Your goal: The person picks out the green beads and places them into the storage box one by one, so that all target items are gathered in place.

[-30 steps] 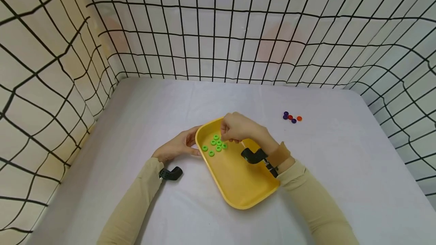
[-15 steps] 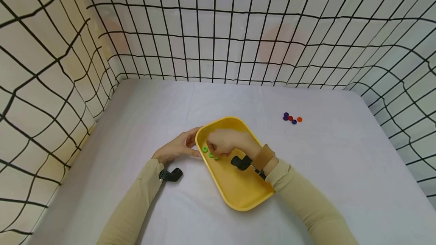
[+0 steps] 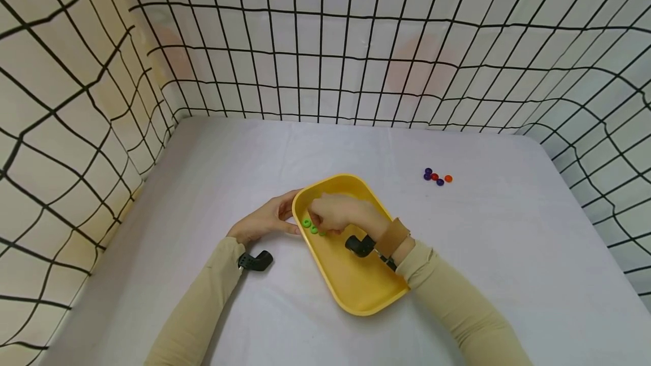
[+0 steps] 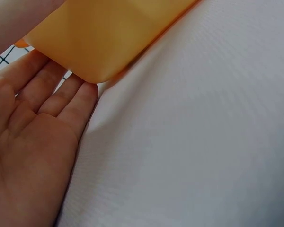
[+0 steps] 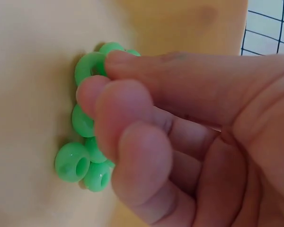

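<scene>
A yellow tray (image 3: 358, 290) lies at an angle in the middle of the table. My left hand (image 3: 264, 220) grips its left side near the far corner. In the left wrist view, the fingers lie along the tray's outer wall (image 4: 97, 45) and the thumb is on the opposite side. Inside the tray, my right hand (image 3: 338, 213) is low over a cluster of green beads (image 3: 307, 223), hiding most of them in the head view. Up close in the right wrist view, thumb and index finger pinch one green bead (image 5: 85, 68); other beads (image 5: 72, 162) lie just below it.
Several small purple, red and orange beads (image 3: 434, 177) lie on the white table (image 3: 508, 230) to the right, beyond the tray. Black wire mesh (image 3: 320, 61) stands along the back and both sides. Each wrist carries a small black camera (image 3: 256, 261).
My right hand has moved left and lower within the tray onto the green beads, then stayed nearly still over the last half second. My left hand has kept its grip on the tray.
</scene>
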The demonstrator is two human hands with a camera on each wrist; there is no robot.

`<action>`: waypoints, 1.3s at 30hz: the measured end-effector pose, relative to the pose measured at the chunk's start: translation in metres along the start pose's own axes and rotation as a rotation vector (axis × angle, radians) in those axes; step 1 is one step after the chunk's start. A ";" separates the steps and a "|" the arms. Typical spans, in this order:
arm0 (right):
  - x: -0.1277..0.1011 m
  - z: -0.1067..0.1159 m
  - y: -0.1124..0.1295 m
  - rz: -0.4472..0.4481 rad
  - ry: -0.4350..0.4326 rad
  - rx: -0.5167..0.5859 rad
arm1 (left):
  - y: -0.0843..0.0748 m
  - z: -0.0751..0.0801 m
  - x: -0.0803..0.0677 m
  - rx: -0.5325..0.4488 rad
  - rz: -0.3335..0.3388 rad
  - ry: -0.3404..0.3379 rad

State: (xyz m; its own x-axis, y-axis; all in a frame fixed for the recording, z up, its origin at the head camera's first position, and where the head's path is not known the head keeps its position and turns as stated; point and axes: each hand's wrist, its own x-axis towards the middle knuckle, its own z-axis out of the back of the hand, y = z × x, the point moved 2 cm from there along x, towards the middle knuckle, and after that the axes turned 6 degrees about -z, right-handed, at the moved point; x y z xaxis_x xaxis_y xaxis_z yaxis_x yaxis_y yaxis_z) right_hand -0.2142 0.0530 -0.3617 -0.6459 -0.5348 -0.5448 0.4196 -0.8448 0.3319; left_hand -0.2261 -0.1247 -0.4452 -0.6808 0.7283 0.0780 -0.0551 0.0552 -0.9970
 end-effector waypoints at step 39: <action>-0.150 0.022 -0.128 -0.067 -0.704 0.651 | 0.000 -0.001 -0.001 0.029 0.003 -0.017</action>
State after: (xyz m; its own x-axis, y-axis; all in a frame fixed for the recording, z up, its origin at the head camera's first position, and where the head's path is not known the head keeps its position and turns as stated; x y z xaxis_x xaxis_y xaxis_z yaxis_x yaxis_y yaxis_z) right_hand -0.1853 0.2407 -0.3057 -0.9796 -0.1916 -0.0609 0.0685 -0.6028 0.7949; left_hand -0.2251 -0.1246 -0.4454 -0.6930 0.7170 0.0752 -0.0740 0.0331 -0.9967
